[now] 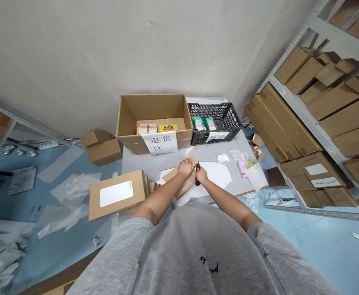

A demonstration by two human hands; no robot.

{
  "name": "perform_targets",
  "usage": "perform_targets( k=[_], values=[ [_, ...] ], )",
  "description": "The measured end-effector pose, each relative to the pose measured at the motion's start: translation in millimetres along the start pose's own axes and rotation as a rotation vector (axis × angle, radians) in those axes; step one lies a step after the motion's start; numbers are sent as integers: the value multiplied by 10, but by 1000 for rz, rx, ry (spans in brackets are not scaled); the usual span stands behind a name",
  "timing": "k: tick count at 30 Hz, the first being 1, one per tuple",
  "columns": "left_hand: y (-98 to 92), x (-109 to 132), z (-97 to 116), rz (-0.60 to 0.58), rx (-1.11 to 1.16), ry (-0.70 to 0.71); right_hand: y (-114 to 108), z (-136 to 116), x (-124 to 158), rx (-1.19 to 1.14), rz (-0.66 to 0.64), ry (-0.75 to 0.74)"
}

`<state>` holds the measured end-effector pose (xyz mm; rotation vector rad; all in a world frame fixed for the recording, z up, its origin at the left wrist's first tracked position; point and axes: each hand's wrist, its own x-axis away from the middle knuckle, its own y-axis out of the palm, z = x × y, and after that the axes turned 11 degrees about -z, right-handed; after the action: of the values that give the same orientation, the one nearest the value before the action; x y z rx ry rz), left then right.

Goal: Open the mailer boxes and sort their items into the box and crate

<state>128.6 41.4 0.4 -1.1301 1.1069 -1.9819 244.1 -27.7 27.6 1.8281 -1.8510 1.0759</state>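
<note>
My left hand [185, 168] grips the upper part of a flat brown cardboard package [185, 186], which lies tilted on the table in front of me. In my right hand [202, 175] is a red and black utility knife [197, 180], held against the package's right edge. Its blade is too small to make out. Beneath the package lies a white sheet [219, 174], spread on the grey table [136, 162].
At the back stand an open carton [127, 141] with small boxes and a black crate [231, 119] with green boxes. A flat cardboard stack [114, 207] is to the left. Bubble wrap [237, 155] lies on the right, beside shelves of cartons [330, 147]. Paper scraps [71, 186] litter the floor.
</note>
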Motion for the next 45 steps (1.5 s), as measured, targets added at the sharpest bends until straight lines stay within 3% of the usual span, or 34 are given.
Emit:
perform_targets(
  k=[4,7,11,16,22,27,33,38,41,45],
  values=[
    [84,55,-32,87,-10,14,-154,215,98,-62,-33,-32],
    [120,40,-102,125,-16,65,-406,297,100,-50,64,-97],
    [86,-57,-232,103,-28,236,-647,164,-77,131,163,-136],
    [34,-97,-345,108,-22,429,-606,37,-401,301,117,-127],
    [145,196,-310,202,58,368,-517,133,-599,246,151,-78],
    [194,378,-99,148,49,242,-522,80,-653,229,147,-25],
    [139,337,145,110,57,151,-507,52,-616,252,169,-1],
    [138,270,159,109,87,143,-504,-17,-529,233,151,1],
    [132,235,104,101,111,172,-571,-3,-387,178,79,-59],
    [111,200,65,78,114,187,-775,261,-53,39,-53,-224]
  ],
)
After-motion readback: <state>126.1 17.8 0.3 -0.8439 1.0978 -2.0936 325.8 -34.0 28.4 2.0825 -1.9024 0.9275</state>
